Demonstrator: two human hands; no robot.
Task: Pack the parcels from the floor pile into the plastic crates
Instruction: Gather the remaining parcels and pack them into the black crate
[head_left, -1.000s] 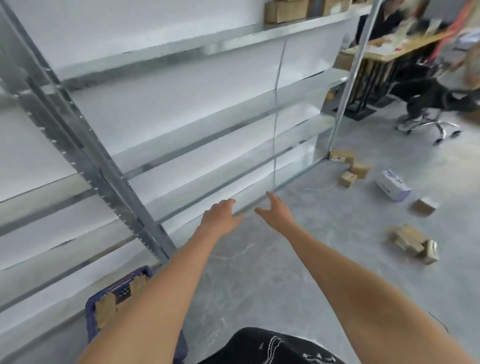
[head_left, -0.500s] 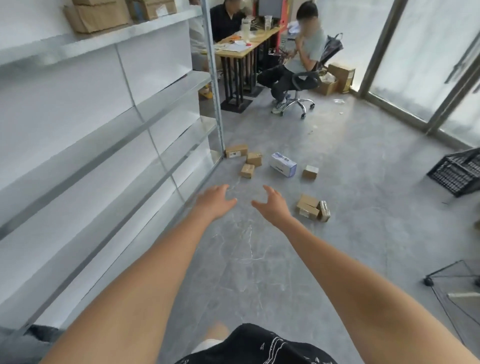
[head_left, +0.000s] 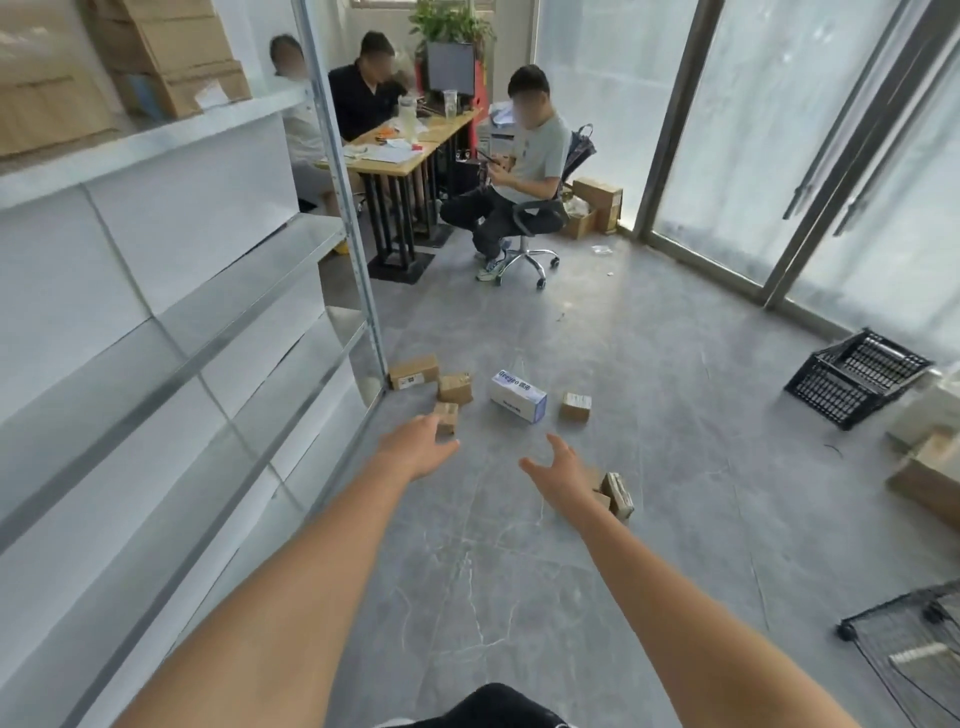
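Parcels on floor: five brown boxes (head_left: 414, 371), one white box (head_left: 518, 396).

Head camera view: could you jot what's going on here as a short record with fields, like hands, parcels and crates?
left hand: stretched forward, fingers relaxed, nothing in its grip
right hand: stretched forward, fingers spread, holding nothing
parcels on floor: white and blue box, several small brown boxes near the shelf foot, one taped brown bundle partly hidden by the right hand
black crate: on the floor at far right, apart from the parcels
shelving: metal rack along the left
bystanders: people seated at a desk in the background
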